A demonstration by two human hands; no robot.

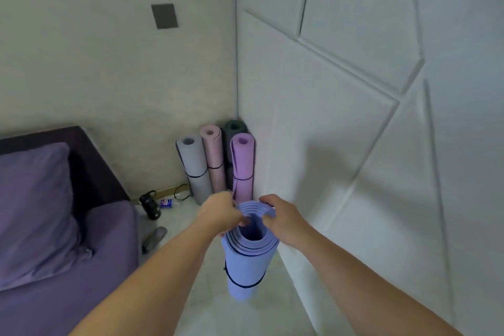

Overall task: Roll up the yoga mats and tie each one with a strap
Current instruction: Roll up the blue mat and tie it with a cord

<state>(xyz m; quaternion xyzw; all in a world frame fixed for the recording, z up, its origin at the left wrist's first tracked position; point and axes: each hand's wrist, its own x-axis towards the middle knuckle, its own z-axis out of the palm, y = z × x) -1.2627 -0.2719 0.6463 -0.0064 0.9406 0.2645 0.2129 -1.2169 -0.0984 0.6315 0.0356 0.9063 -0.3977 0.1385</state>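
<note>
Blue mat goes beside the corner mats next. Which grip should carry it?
Left, probably. The left grip hooks into the core of the blue mat on the open-floor side. The right grip only pinches its rim, close to the wall panel.

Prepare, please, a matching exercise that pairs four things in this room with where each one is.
Things
1. blue rolled foam yoga mat
2. grey rolled foam yoga mat
3. dark green rolled foam yoga mat
4. black bottle

Places
A. farthest back, behind the lilac rolled mat
B. gripped at its top rim by the left hand and right hand
C. close to the end of the purple sofa
D. leftmost of the standing mats

Pairs: 1-B; 2-D; 3-A; 4-C
</note>
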